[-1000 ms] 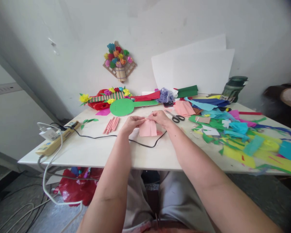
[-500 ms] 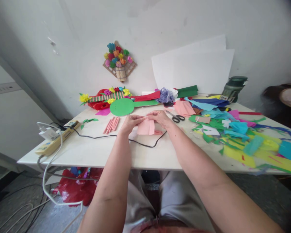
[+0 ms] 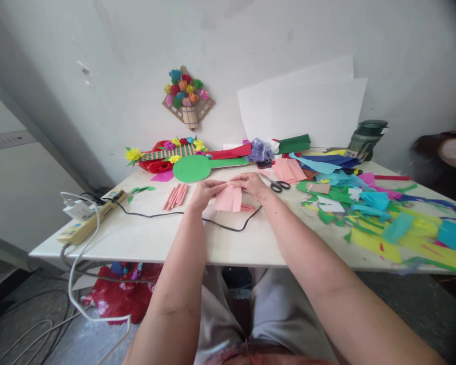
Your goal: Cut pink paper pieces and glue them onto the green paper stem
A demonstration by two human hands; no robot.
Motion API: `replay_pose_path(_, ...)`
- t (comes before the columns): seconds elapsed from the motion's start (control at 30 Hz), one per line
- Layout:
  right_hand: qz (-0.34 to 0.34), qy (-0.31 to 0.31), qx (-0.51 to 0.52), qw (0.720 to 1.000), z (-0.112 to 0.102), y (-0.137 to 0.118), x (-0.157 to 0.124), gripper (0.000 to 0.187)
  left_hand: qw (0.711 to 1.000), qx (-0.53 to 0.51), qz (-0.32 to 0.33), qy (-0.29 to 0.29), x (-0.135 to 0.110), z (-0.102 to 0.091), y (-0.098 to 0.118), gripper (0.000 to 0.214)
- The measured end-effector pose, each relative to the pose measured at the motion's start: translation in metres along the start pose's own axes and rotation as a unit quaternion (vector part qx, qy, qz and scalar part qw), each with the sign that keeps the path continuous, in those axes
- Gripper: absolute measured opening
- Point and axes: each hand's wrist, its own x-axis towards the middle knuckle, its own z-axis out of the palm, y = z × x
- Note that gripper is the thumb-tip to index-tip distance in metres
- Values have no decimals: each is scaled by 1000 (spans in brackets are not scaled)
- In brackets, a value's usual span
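Note:
My left hand (image 3: 204, 193) and my right hand (image 3: 254, 184) both pinch the top edge of a small pink paper sheet (image 3: 228, 199) over the middle of the white table (image 3: 144, 235). The paper hangs down from the fingers and shows a fold or overlap. A few rolled pink paper sticks (image 3: 175, 195) lie just left of my left hand. Scissors (image 3: 275, 184) with black handles lie just right of my right hand. A black cable (image 3: 228, 226) runs under the paper.
Coloured paper scraps (image 3: 368, 213) cover the table's right side. A green paper paddle (image 3: 193, 168), paper flowers (image 3: 163, 152) and pink sheets (image 3: 288, 170) lie at the back. A power strip (image 3: 87, 218) sits at the left edge. A paper bouquet (image 3: 187, 96) hangs on the wall. A dark bottle (image 3: 367, 138) stands far right.
The pink paper has shifted slightly left and looks more folded or narrower than one second ago. Both hands stay in nearly the same place.

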Motion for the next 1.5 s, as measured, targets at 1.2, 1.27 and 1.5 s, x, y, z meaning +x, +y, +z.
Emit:
replay_pose_path(1.2, -5, -24, -50, 998, -8, 0, 2, 28, 999, -1, -1, -38, -4, -1, 6, 44)
replay_pose_path(1.27, 2, -20, -33, 999, -7, -1, 1, 27, 999, 0, 0, -39, -4, 0, 7, 44)
replay_pose_path(1.5, 22, -51, 27, 998, -11, -1, 0, 27, 999, -19, 0, -32, -6, 1, 10, 42)
